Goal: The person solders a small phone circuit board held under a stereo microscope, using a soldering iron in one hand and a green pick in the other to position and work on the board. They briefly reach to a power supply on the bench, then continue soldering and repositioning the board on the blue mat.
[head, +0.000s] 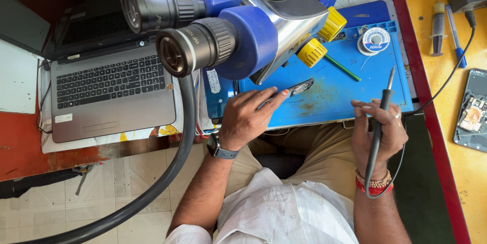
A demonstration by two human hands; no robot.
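Note:
My left hand [247, 117] rests on the blue work mat [355, 86] and pinches a small dark circuit board [300, 87] between thumb and fingers, just under the microscope head. My right hand [378, 132] grips a black soldering iron [381, 117] like a pen, tip pointing up and away over the mat, its cable looping down past my wrist. The iron's tip is well to the right of the board and does not touch it. A watch is on my left wrist and red and beaded bands are on my right.
A blue and silver stereo microscope [228, 25] with a thick black hose [172, 168] fills the middle. A grey laptop [109, 89] sits left. A solder spool [374, 41] and green tool [343, 68] lie on the mat. An opened phone [473, 112], syringe [438, 26] and pen lie right.

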